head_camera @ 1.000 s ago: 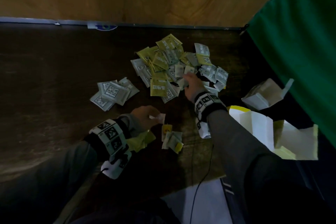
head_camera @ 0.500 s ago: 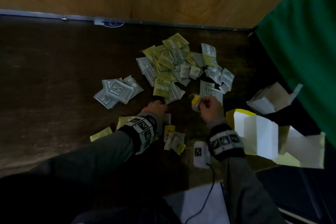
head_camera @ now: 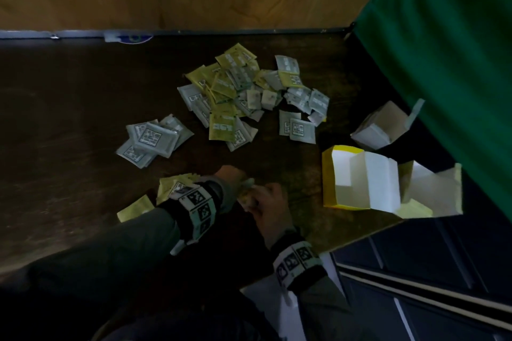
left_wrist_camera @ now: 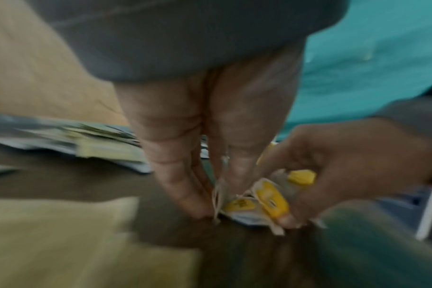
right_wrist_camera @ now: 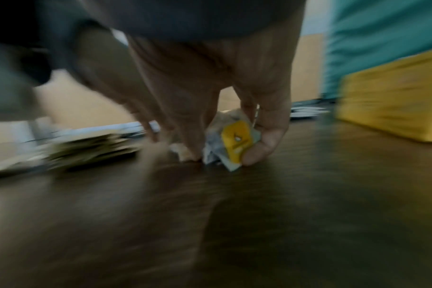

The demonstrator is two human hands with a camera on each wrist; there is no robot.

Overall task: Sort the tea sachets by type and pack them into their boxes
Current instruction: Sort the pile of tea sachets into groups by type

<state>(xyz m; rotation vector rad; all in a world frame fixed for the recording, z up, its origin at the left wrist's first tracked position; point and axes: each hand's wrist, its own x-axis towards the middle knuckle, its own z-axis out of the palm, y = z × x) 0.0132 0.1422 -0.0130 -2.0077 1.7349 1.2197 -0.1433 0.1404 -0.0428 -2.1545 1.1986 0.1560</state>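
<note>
A small bunch of loose tea bags (head_camera: 246, 196) with yellow tags lies on the dark table near its front edge. My right hand (head_camera: 270, 202) pinches the tea bags (right_wrist_camera: 234, 142) between thumb and fingers against the table. My left hand (head_camera: 230, 176) points down beside them, its fingertips (left_wrist_camera: 197, 206) closed on the strings of the tea bags (left_wrist_camera: 266, 198). A mixed pile of grey and yellow-green sachets (head_camera: 243, 91) lies farther back. A sorted heap of grey sachets (head_camera: 152, 138) is at the left. Yellow-green sachets (head_camera: 169, 188) lie under my left wrist.
An open yellow box (head_camera: 329, 174) with a white inside stands right of my hands. A white box (head_camera: 379, 127) and another open box (head_camera: 432, 191) sit beyond it by the green cloth (head_camera: 443, 63). Two grey sachets (head_camera: 296, 127) lie apart from the pile.
My right hand drew back from the mixed pile with a yellow-tagged tea bag to the near heap. My left hand moved right to meet it there.
</note>
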